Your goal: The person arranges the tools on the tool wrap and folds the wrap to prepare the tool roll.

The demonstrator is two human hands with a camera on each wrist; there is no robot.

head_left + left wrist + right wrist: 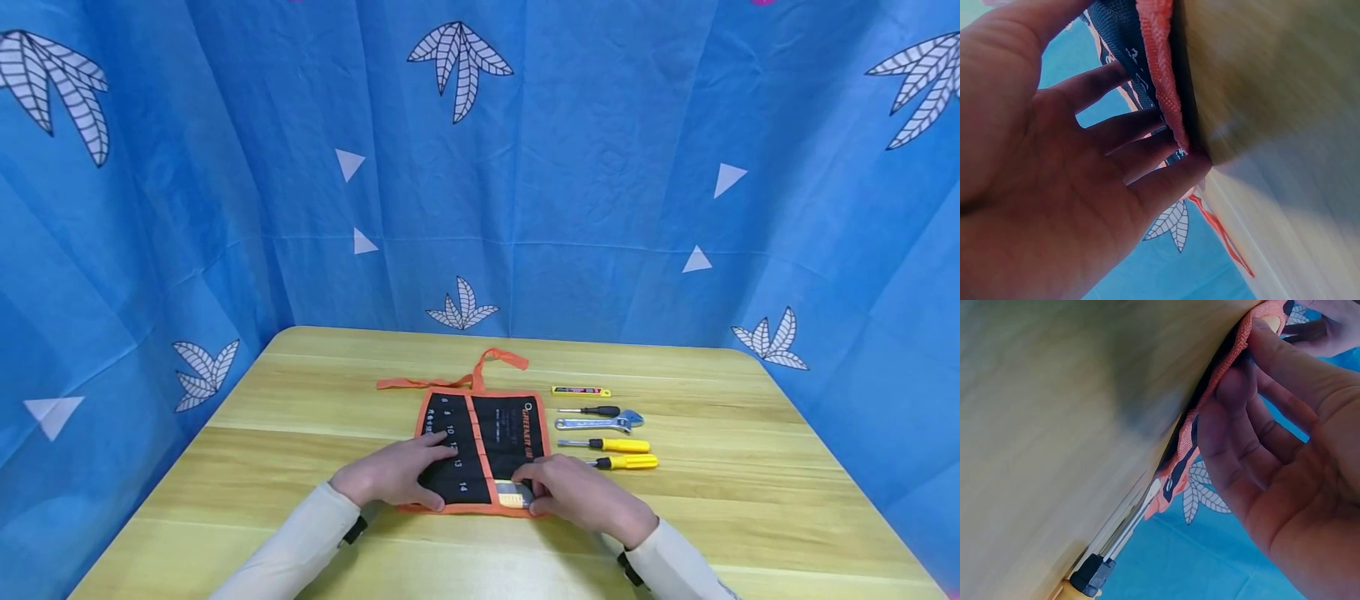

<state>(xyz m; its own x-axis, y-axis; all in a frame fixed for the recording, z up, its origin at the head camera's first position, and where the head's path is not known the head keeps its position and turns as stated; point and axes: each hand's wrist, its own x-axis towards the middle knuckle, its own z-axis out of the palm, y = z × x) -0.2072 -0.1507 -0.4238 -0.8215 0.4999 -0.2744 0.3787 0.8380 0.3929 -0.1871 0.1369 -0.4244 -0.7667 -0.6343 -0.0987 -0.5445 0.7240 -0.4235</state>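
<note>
A black tool roll with orange trim (510, 425) lies spread on the table, with numbers printed down its left part. My left hand (397, 471) rests on that part, fingers spread over the fabric; in the left wrist view its little finger touches the orange edge. At the roll's lower right, my right hand (581, 492) pinches the end of a yellow and grey object (513, 495) between thumb and fingers. The object lies at the near pocket, and its kind cannot be made out. In the right wrist view the thumb is beside its pale yellow part (1270, 324).
Right of the roll lie a yellow flat case (581, 391), a black-handled screwdriver (600, 411), an adjustable wrench (600, 422) and two yellow-handled screwdrivers, one (618, 445) beyond the other (633, 462). Orange ties (480, 375) trail from the roll's far edge. A blue curtain (600, 167) hangs behind the wooden table.
</note>
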